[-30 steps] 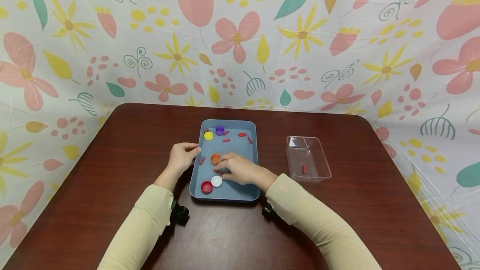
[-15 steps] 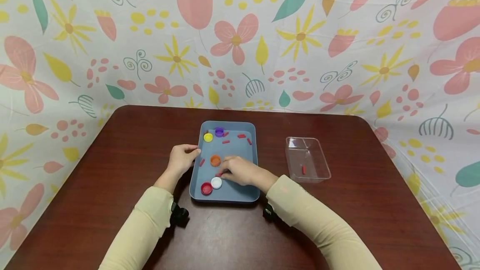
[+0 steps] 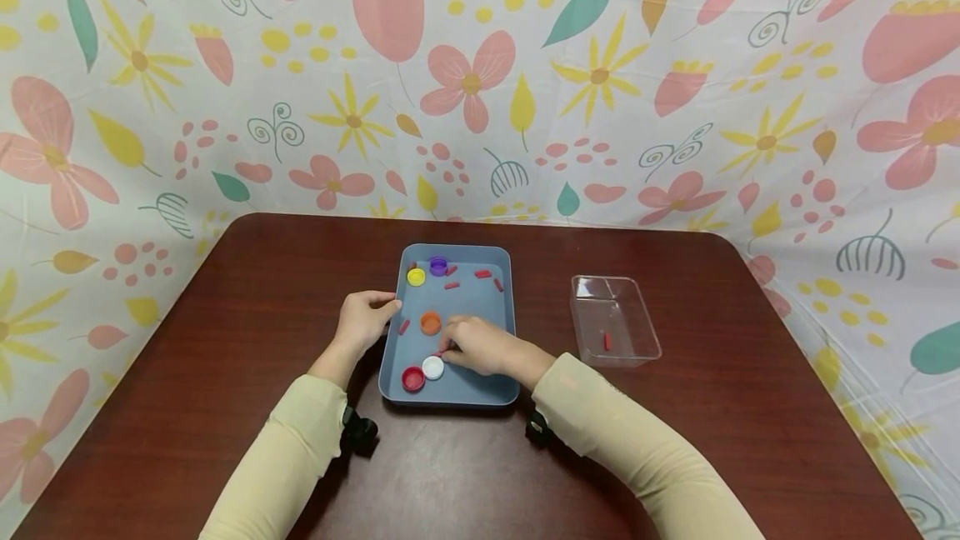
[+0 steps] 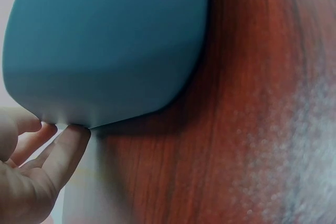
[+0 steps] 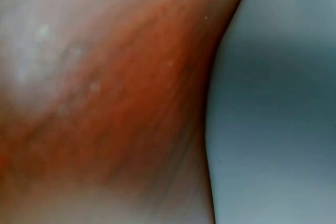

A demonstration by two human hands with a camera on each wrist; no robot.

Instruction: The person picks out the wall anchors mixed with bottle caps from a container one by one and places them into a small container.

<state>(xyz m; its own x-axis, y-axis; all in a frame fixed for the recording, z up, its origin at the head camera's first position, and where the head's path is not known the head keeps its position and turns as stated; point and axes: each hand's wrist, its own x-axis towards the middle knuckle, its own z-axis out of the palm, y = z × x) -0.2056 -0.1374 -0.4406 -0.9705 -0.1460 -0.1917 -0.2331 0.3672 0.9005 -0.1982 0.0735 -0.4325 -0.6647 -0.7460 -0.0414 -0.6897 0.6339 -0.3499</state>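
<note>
In the head view, my right hand [image 3: 480,344] reaches into a blue-grey tray [image 3: 480,394], its thumb and fingertips pinching a small red stick [image 3: 440,353]. The white cap [image 3: 432,367] lies just below those fingertips, with a red cap [image 3: 413,378] beside it and an orange cap [image 3: 431,322] above. My left hand [image 3: 362,323] holds the tray's left rim between thumb and fingers; the left wrist view shows those fingertips [image 4: 79,132] against the tray's outer wall [image 4: 105,98]. The right wrist view catches only the tray's side [image 5: 273,108], not the hand.
Several more red sticks [image 3: 483,274] lie scattered in the tray, with a yellow cap [image 3: 416,277] and a purple cap [image 3: 438,266] near its far end. To the right stands a clear plastic box [image 3: 618,311] holding one red stick [image 3: 607,341]. A floral cloth [image 3: 480,107] hangs behind the table [image 3: 300,265].
My right fingers have drawn in from beside the orange cap and closed on the red stick near the white cap. My left hand stays at the tray's rim.
</note>
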